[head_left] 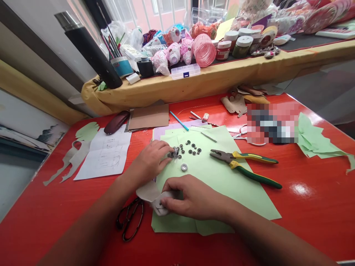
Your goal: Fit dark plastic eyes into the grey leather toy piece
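Note:
My left hand [152,159] reaches over a light green paper sheet [222,177] and pinches a small metal snap fastener from a scatter of several small round fasteners [191,148]. One larger silver fastener [183,167] lies alone just below them. My right hand [191,197] is closed on a pale beige leather piece [151,194] at the sheet's left edge, pressing it to the table. Green-and-yellow-handled pliers [244,164] lie to the right on the sheet.
Black scissors [130,218] lie by my left forearm. A white pattern sheet [107,155], a dark glasses case [116,122], brown card [149,116], a blue pen [179,120] and green paper cut-outs [316,142] sit on the red table [318,207]. The yellow shelf [222,77] behind holds jars and craft supplies.

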`<state>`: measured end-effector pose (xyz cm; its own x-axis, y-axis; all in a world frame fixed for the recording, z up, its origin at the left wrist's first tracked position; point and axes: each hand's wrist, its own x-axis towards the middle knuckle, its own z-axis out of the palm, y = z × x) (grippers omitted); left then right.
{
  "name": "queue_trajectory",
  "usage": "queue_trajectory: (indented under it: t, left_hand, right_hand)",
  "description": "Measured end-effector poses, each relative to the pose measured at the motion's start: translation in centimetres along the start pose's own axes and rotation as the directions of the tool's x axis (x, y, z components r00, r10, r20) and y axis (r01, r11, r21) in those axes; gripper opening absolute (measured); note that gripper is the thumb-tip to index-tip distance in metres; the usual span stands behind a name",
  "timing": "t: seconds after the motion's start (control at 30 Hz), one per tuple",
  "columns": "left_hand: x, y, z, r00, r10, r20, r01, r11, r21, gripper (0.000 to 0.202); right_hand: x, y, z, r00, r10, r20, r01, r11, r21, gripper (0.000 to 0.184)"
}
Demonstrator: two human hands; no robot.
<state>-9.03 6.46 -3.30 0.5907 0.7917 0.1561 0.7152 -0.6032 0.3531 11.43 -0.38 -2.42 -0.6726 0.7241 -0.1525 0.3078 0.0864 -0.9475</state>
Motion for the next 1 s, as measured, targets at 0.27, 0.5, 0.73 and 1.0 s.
queue_trajectory:
  t: [0.27, 0.5, 0.73, 1.0]
  left_hand:
    - [-0.3, -1.3, 1.3, 0.993, -0.061, -0.101, 0.047, 0.989, -0.137, 0.011]
    - [-1.0, -0.6, 0.4, 0.991, -0.085, -0.100, 0.068, 0.985, -0.158, 0.020]
    - [-4.7, 3.1, -4.0, 0.942, -0.334, 0.010, 0.292, 0.807, -0.513, 0.019]
    - [-7.7, 5.4, -5.6, 0.887, -0.311, 0.340, 0.456, 0.700, -0.550, 0.025]
  right_hand:
    - [0.0, -0.1, 0.0, 1.000, 0.022, 0.008, -0.022, 1.000, -0.007, 0.012]
    - [0.1, 0.3, -0.1, 0.998, 0.049, 0.045, -0.051, 0.997, 0.055, 0.015]
    - [0.3, 0.6, -0.4, 0.999, 0.039, 0.033, -0.046, 0.972, 0.229, 0.020]
    - [0.2, 0.5, -0.6, 1.000, 0.009, -0.017, -0.005, 0.980, 0.199, 0.023]
